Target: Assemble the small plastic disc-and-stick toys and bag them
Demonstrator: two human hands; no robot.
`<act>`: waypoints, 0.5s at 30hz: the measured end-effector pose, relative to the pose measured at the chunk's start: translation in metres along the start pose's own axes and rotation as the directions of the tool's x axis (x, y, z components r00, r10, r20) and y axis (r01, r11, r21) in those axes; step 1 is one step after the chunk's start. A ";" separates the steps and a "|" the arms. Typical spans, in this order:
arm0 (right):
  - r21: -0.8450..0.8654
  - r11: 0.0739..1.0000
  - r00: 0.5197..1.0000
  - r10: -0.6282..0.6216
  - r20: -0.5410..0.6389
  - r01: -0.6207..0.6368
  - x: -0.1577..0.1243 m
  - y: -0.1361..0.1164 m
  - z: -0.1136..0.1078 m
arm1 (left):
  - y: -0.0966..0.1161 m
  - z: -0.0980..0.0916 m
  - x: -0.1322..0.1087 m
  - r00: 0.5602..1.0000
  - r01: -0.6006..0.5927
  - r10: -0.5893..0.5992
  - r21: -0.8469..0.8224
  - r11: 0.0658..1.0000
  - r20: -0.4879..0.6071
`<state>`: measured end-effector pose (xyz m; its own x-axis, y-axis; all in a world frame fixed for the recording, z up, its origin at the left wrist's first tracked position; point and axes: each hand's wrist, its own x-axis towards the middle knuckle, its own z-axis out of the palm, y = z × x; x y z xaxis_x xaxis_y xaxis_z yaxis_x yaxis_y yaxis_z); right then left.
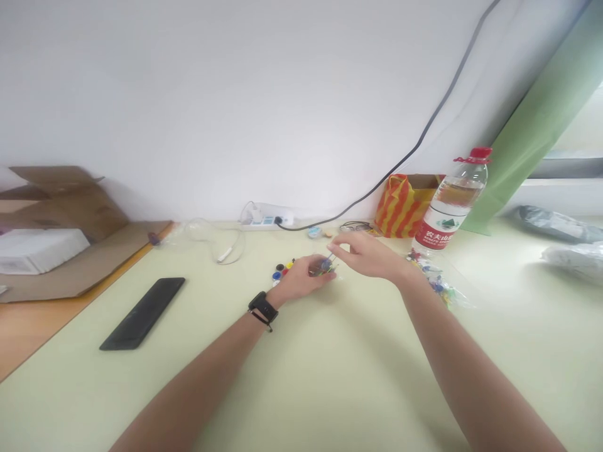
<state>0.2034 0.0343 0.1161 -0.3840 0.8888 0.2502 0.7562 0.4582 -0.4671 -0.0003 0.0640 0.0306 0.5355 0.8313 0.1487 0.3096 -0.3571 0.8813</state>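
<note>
My left hand (pixel 301 276) is curled around a small, see-through round container (pixel 325 266) with blue, green and yellow bits in it. Its exact kind is hard to make out, as the fingers cover part of it. Just above its opening, my right hand (pixel 360 253) pinches a thin, bluish stick-like piece (pixel 331 253) between thumb and forefinger. The lower end of that piece reaches down toward the container. Beside my left hand lie several small round caps (pixel 277 276) in blue, black, yellow, red and white, partly hidden by the fingers.
A bag of small coloured parts (pixel 440 285) lies right of my right wrist, by a tall water bottle (pixel 450 204). Behind are a striped bag (pixel 402 207) and a power strip (pixel 266 216). At left are a black flat slab (pixel 144 314) and an opened cardboard box (pixel 94 263).
</note>
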 end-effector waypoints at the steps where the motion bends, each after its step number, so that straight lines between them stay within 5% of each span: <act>1: 0.006 1.000 0.998 -0.006 0.068 0.006 -0.001 0.004 0.000 | 0.001 0.000 0.000 1.000 0.007 -0.007 -0.002 1.000 0.015; 5: -0.007 1.000 0.972 -0.004 0.237 0.006 -0.001 0.019 0.005 | 0.003 -0.002 -0.001 0.993 0.019 -0.017 -0.019 1.000 0.119; 10: 0.045 0.999 0.963 -0.033 0.267 0.021 -0.003 0.024 0.002 | 0.011 -0.003 -0.002 0.992 -0.008 0.019 -0.086 0.996 0.124; 12: 0.103 0.994 0.979 -0.057 0.195 0.037 -0.007 0.022 -0.003 | 0.015 -0.003 -0.005 0.992 0.044 -0.026 -0.147 0.988 0.121; 15: 0.195 0.979 0.991 -0.031 -0.131 0.056 -0.019 0.019 -0.004 | 0.018 0.001 -0.018 0.991 0.119 -0.098 -0.254 0.960 0.095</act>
<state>0.2273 0.0257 0.1064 -0.3343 0.8653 0.3736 0.6153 0.5006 -0.6089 -0.0038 0.0423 0.0433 0.5752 0.8178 0.0183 0.1615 -0.1355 0.9775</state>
